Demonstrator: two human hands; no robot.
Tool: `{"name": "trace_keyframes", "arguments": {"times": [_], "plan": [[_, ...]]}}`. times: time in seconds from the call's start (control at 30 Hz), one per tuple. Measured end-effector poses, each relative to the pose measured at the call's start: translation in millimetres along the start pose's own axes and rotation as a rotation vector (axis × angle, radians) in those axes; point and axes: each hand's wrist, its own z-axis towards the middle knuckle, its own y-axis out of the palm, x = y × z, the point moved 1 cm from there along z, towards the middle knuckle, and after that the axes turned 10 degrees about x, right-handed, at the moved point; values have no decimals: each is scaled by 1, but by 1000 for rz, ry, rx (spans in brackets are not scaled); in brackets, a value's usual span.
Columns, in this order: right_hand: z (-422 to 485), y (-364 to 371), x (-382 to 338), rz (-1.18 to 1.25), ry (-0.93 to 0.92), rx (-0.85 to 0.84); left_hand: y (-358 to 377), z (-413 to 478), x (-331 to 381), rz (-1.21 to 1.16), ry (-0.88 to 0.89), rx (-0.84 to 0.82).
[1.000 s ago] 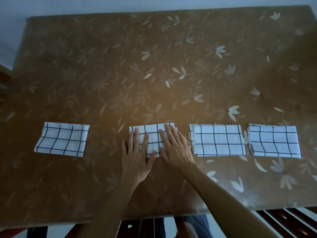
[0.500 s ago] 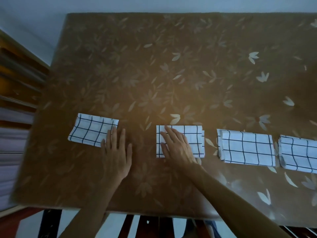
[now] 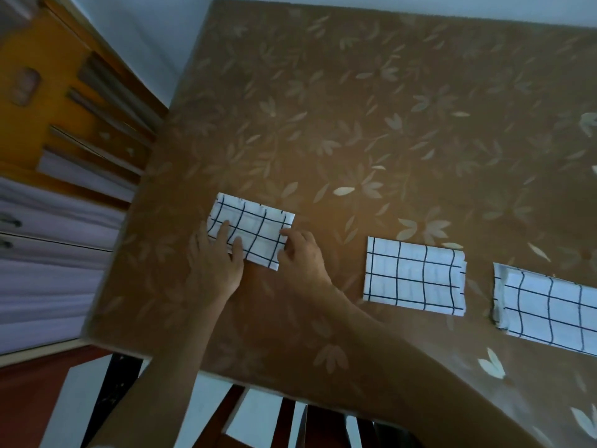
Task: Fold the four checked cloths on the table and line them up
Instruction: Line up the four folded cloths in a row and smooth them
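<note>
Three folded white cloths with black checks lie in a row on the brown leaf-patterned table point(image 3: 387, 124). The leftmost cloth point(image 3: 255, 227) sits slightly askew near the table's left side. My left hand point(image 3: 216, 263) rests with straight fingers on its near left part. My right hand point(image 3: 300, 253) has bent fingers at its near right edge and pinches it there. The middle cloth point(image 3: 413, 279) lies flat to the right, untouched. A third cloth point(image 3: 549, 308) is cut off by the right edge of the view. A fourth cloth is out of view.
The table's left edge is close to the leftmost cloth. Beyond it stands an orange and white cabinet point(image 3: 48, 108). Dark chair slats point(image 3: 290, 421) show below the table's near edge.
Both hands left the middle cloth and moved left onto the leftmost cloth. The view swung left, so the rightmost cloth dropped out of sight.
</note>
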Motion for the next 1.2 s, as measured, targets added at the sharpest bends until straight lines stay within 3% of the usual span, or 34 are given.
{"name": "trace_keyframes", "arguments": {"times": [0.23, 0.47, 0.57, 0.63, 0.77, 0.9, 1.2], "plan": [[-21, -33, 23, -141, 81, 117, -10, -49, 47, 39, 135, 47], [-45, -58, 56, -617, -119, 298, -3, -79, 62, 58, 318, 114], [-44, -54, 54, -659, -305, 167, 11, -67, 65, 21, 461, 130], [-36, -42, 59, -684, -406, 36, 23, -61, 69, 26, 545, 53], [-21, -27, 80, -779, -369, -77, 36, -52, 64, 91, 599, -48], [-21, -28, 86, -823, -386, -58, 37, -50, 59, 80, 633, -44], [-24, -48, 81, -890, -296, 18, 28, -47, 62, 107, 534, -93]]}}
